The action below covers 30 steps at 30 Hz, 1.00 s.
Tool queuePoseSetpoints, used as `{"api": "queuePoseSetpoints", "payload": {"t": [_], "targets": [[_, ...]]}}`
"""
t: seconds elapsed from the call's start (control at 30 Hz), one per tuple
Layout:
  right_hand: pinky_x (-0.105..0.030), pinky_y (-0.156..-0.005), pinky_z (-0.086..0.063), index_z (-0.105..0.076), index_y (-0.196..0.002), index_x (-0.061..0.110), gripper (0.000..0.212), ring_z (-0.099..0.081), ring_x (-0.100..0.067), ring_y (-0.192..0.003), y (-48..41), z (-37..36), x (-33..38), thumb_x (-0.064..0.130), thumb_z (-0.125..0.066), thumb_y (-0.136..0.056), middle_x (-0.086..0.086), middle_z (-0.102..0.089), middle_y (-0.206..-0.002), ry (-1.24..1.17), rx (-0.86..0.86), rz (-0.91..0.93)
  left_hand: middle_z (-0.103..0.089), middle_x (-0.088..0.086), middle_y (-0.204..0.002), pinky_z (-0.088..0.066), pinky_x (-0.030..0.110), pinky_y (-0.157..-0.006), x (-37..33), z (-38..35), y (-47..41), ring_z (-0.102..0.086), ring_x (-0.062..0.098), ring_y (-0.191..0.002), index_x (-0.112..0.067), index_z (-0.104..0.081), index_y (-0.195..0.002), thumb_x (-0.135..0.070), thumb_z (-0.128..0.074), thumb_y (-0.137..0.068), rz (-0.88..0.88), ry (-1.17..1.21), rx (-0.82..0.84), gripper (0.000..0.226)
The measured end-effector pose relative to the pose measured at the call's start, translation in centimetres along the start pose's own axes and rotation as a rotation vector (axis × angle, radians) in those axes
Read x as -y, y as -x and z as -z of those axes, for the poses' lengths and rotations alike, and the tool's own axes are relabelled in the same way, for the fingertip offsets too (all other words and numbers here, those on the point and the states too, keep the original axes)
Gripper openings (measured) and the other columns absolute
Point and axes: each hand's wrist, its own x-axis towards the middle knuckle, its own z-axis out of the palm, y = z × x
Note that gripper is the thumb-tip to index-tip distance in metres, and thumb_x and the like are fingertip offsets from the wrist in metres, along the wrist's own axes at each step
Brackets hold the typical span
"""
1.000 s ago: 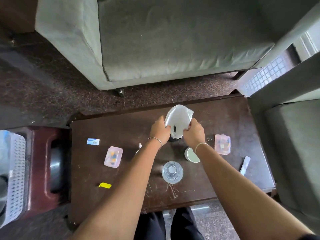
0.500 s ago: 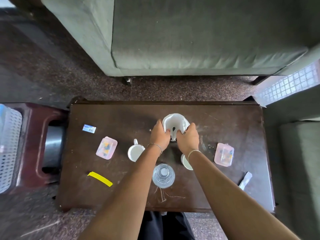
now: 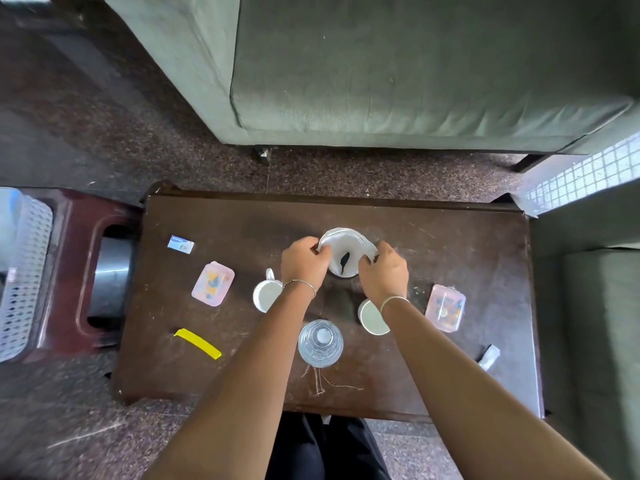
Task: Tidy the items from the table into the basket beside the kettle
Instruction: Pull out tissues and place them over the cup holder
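Both hands, left hand (image 3: pixel 303 259) and right hand (image 3: pixel 382 271), pinch the white bag (image 3: pixel 346 252) at mid-table (image 3: pixel 450 244). Recommend gathering its edges firmly before lifting; the basket (image 3: pixel 20 271) stands far left.

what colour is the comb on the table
Bright yellow; the comb shows clearly in the head view.

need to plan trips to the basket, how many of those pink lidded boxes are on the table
2. One pink lidded box lies left of the white mug; the other pink box lies near the table's right edge. None seems hidden, though the arms cover some tabletop.
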Motion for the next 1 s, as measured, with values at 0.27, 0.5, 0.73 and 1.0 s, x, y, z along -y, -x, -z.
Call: {"api": "queuePoseSetpoints", "payload": {"t": [0.27,0.5,0.73,1.0], "targets": [[-0.029,-0.068,-0.043,-0.055,-0.089,0.018,0.011,-0.058,-0.024,-0.074,-0.2,-0.5,-0.8,0.023,-0.059,-0.079,0.003,-0.059,-0.076,-0.103,0.022,-0.056,-0.068,0.021,-0.069,-0.057,0.050,-0.070,0.2,-0.2,-0.7,-0.070,0.036,-0.072,0.003,-0.059,-0.067,-0.028,-0.057,-0.078,0.035,0.067,0.086,0.033],[-0.029,-0.082,-0.050,-0.051,-0.118,0.021,0.062,-0.063,-0.016,-0.086,0.4,-0.2,-1.7,0.019,-0.080,-0.063,0.004,-0.068,-0.088,-0.307,0.098,-0.185,-0.070,0.001,-0.058,-0.060,0.031,-0.065,-0.1,0.1,0.1,-0.069,0.017,-0.057,-0.014,-0.065,-0.059,-0.072,-0.052,-0.073,0.250,0.323,0.108,0.060],[-0.035,-0.082,-0.050,-0.043,-0.135,0.017,0.074,-0.057,-0.025,-0.105,0.2,-0.8,-2.9,0.004,-0.072,-0.068,-0.003,-0.053,-0.121,-0.191,0.250,-0.154,-0.063,0.004,-0.104,-0.056,0.039,-0.085,1.5,-0.7,-0.7,-0.059,0.022,-0.090,-0.016,-0.065,-0.112,-0.019,-0.038,-0.094,0.469,0.653,0.144,0.033],[-0.036,-0.081,-0.052,-0.054,-0.114,0.014,0.052,-0.059,-0.023,-0.093,-0.4,-2.0,-2.0,0.009,-0.075,-0.066,-0.002,-0.063,-0.100,-0.214,0.199,-0.141,-0.062,-0.002,-0.088,-0.055,0.028,-0.071,2.2,-1.6,-1.4,-0.058,0.012,-0.078,-0.024,-0.061,-0.100,-0.003,-0.035,-0.093,0.377,0.533,0.394,0.034]]}}
